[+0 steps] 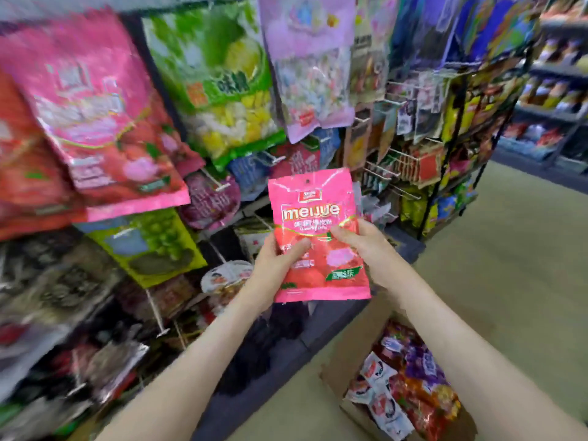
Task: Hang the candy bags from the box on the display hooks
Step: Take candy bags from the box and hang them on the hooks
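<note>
The pink candy bag [318, 218] is held upright in the air at the centre of the view, printed face toward the camera, with its hang hole at the top edge.

Left hand [273, 262]: grips the bag's lower left edge, thumb across the front, fingers hidden behind the bag.

Right hand [369, 246]: grips the bag's right edge at mid-height, thumb across the front, fingers hidden behind the bag.

The cardboard box [350, 354] stands open on the floor [525, 249] at 5 o'clock from the held bag. It contains more candy bags [413, 386] in mixed colours.

The display hooks [219, 186] project from the rack at 9 to 11 o'clock from the held bag. Larger packs hang above: a pink pack [95, 122] at 10 o'clock, a green pack [222, 81] at 11 o'clock, and a lilac pack [311, 58] at 12 o'clock. A second rack [445, 138] of small packs stands at 2 o'clock. The surroundings are blurred, so the print on them cannot be read.
</note>
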### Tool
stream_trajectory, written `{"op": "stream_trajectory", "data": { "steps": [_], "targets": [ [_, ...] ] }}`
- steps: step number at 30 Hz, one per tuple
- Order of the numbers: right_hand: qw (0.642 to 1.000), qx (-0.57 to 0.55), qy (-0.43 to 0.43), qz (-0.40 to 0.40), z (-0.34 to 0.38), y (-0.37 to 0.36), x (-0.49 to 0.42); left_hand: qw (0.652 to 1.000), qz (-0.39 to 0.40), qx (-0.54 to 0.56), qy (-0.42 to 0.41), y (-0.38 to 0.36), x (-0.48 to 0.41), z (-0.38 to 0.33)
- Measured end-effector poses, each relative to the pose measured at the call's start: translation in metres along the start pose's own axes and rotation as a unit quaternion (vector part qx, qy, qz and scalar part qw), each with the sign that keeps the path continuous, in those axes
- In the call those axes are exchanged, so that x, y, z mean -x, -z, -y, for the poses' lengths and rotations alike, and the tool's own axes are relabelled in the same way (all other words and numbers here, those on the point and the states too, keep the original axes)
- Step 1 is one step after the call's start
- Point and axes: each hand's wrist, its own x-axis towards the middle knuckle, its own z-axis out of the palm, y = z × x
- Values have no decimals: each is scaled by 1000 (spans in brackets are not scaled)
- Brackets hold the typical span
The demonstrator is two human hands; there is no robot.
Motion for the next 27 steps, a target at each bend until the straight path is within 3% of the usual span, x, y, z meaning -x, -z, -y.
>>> {"op": "stream_trajectory", "data": {
  "steps": [9, 18, 27],
  "targets": [
    [987, -29, 114, 105, 51, -156, 4, 997, -10, 24, -73, 132, 52, -96],
    [969, -17, 177, 173, 103, -248, -2, 982, -102, 42, -157, 191, 82, -151],
    [941, 29, 201, 271, 130, -324, -18, 954, -229, 43, -186, 242, 99, -198]
  ]
}}
